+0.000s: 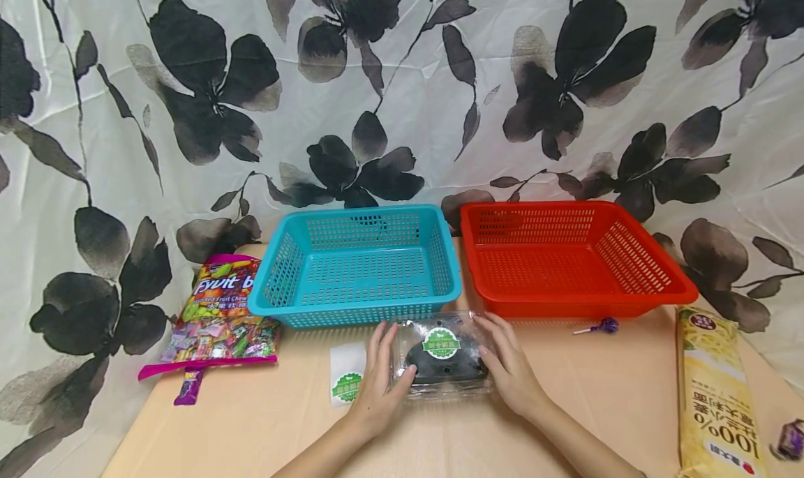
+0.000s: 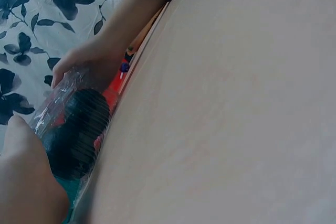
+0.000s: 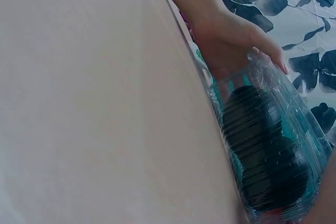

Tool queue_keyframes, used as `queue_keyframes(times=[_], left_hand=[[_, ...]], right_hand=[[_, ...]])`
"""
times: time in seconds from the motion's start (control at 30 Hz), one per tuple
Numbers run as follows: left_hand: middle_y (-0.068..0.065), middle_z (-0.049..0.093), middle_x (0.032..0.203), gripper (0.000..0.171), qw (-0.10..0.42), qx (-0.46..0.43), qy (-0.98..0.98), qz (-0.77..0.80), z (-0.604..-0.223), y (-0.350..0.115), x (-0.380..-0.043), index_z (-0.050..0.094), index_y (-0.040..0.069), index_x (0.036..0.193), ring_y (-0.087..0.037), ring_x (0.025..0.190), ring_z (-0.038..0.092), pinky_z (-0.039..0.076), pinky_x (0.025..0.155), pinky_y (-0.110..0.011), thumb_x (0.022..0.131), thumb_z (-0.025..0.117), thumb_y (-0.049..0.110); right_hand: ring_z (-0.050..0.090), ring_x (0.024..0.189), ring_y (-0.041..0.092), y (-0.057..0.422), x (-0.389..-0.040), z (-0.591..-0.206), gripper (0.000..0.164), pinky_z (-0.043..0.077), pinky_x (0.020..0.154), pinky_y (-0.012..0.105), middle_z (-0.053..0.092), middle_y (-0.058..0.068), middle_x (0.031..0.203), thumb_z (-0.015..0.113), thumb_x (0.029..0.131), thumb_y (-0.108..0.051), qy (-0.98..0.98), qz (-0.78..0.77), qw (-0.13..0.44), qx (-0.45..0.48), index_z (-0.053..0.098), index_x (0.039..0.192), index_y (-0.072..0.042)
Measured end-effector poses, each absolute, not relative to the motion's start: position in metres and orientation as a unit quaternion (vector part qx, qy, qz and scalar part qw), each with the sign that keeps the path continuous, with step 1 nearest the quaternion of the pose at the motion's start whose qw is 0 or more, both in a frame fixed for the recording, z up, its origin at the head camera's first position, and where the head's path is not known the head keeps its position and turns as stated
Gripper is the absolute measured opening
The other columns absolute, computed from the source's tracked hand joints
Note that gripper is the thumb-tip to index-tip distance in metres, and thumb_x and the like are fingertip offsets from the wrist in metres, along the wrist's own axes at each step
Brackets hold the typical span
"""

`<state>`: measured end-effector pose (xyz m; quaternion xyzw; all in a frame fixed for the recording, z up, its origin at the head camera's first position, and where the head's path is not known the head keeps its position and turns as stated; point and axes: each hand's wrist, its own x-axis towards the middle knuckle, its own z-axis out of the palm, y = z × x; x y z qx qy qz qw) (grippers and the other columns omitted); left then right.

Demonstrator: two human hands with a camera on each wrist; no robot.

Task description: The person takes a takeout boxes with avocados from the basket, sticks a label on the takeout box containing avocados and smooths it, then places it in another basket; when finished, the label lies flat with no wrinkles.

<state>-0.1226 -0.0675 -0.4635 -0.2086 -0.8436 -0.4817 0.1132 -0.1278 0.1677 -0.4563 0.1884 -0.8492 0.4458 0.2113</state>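
A clear plastic clamshell box with dark rounded items inside sits at the middle of the table's front part. On its lid is a round green-and-white label. My left hand grips the box's left end, thumb over the lid. At the opposite end my right hand holds it the same way, fingers along the side. Both wrist views show the box between the two hands. Beside my left hand lies a white card with a similar green label, partly behind the fingers.
Behind the box stand a blue basket and a red basket. A fruit-chew bag and a small purple packet lie left. To the right are a lollipop, a yellow pasta pack and a dark wrapped item.
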Motion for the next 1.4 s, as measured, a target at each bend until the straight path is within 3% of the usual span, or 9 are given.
queue_keyframes(times=[0.13,0.27,0.43,0.57,0.67,0.9,1.03,1.2,1.4], left_hand=[[-0.010,0.003,0.148,0.067,0.113,-0.200,-0.841,-0.490,-0.463,-0.066,-0.122,0.014,0.017,0.143,-0.038,0.131,0.018,0.027,0.088,-0.067,0.087,0.047,0.034],[-0.013,0.002,0.148,0.067,0.107,-0.192,-0.834,-0.506,-0.463,-0.064,-0.120,0.012,0.016,0.143,-0.040,0.131,0.015,0.024,0.087,-0.069,0.087,0.047,0.032],[-0.017,-0.001,0.148,0.068,0.103,-0.198,-0.816,-0.533,-0.462,-0.061,-0.115,0.011,0.013,0.143,-0.042,0.131,0.009,0.017,0.089,-0.071,0.087,0.047,0.027],[-0.020,0.000,0.147,0.068,0.114,-0.200,-0.806,-0.545,-0.461,-0.058,-0.111,0.014,0.011,0.143,-0.044,0.130,0.009,0.016,0.088,-0.072,0.086,0.048,0.024],[-0.022,0.002,0.146,0.067,0.128,-0.199,-0.804,-0.546,-0.460,-0.057,-0.108,0.017,0.009,0.142,-0.045,0.130,0.010,0.016,0.088,-0.072,0.085,0.049,0.023],[-0.022,0.002,0.146,0.069,0.146,-0.206,-0.800,-0.544,-0.451,-0.055,-0.104,0.018,0.008,0.142,-0.045,0.130,0.010,0.017,0.086,-0.073,0.083,0.050,0.024],[-0.023,0.001,0.145,0.071,0.154,-0.219,-0.796,-0.543,-0.443,-0.053,-0.099,0.018,0.006,0.141,-0.045,0.130,0.008,0.016,0.087,-0.073,0.081,0.052,0.022],[-0.021,-0.003,0.146,0.074,0.142,-0.229,-0.799,-0.537,-0.433,-0.050,-0.091,0.015,0.007,0.142,-0.045,0.130,0.006,0.017,0.088,-0.071,0.082,0.055,0.023],[-0.012,-0.012,0.148,0.078,0.105,-0.235,-0.808,-0.530,-0.411,-0.047,-0.085,0.006,0.014,0.144,-0.038,0.133,0.003,0.020,0.091,-0.069,0.083,0.055,0.027]], right_hand=[[0.033,0.124,0.028,0.167,-0.127,-0.457,0.047,0.027,0.101,0.029,0.034,0.014,0.136,0.051,0.085,-0.003,-0.845,0.454,0.208,0.192,0.043,0.130,-0.012],[0.031,0.125,0.031,0.166,-0.126,-0.458,0.044,0.016,0.098,0.007,0.031,0.017,0.137,0.048,0.086,-0.002,-0.832,0.475,0.205,0.202,0.044,0.129,-0.009],[0.030,0.125,0.033,0.162,-0.123,-0.458,0.040,0.016,0.099,0.011,0.031,0.018,0.137,0.046,0.087,-0.004,-0.823,0.492,0.207,0.196,0.045,0.128,-0.007],[0.031,0.125,0.033,0.159,-0.119,-0.455,0.038,0.025,0.101,0.037,0.032,0.016,0.137,0.046,0.087,-0.005,-0.821,0.500,0.207,0.182,0.048,0.125,-0.008],[0.031,0.126,0.033,0.157,-0.117,-0.454,0.036,0.028,0.095,0.050,0.033,0.014,0.138,0.047,0.087,-0.003,-0.821,0.502,0.209,0.176,0.051,0.122,-0.010],[0.031,0.123,0.037,0.156,-0.111,-0.449,0.036,0.017,0.097,0.007,0.036,0.019,0.134,0.047,0.083,0.007,-0.809,0.504,0.239,0.185,0.054,0.117,-0.004],[0.031,0.122,0.038,0.158,-0.107,-0.442,0.035,0.017,0.097,0.007,0.037,0.020,0.133,0.046,0.082,0.010,-0.801,0.508,0.247,0.197,0.054,0.114,-0.001],[0.029,0.126,0.027,0.164,-0.101,-0.430,0.034,0.018,0.098,0.008,0.035,0.013,0.137,0.044,0.087,0.004,-0.807,0.507,0.229,0.197,0.054,0.117,-0.008],[0.029,0.129,0.017,0.175,-0.099,-0.413,0.037,0.022,0.099,0.011,0.028,0.015,0.140,0.041,0.089,0.002,-0.797,0.524,0.200,0.223,0.046,0.125,-0.004]])
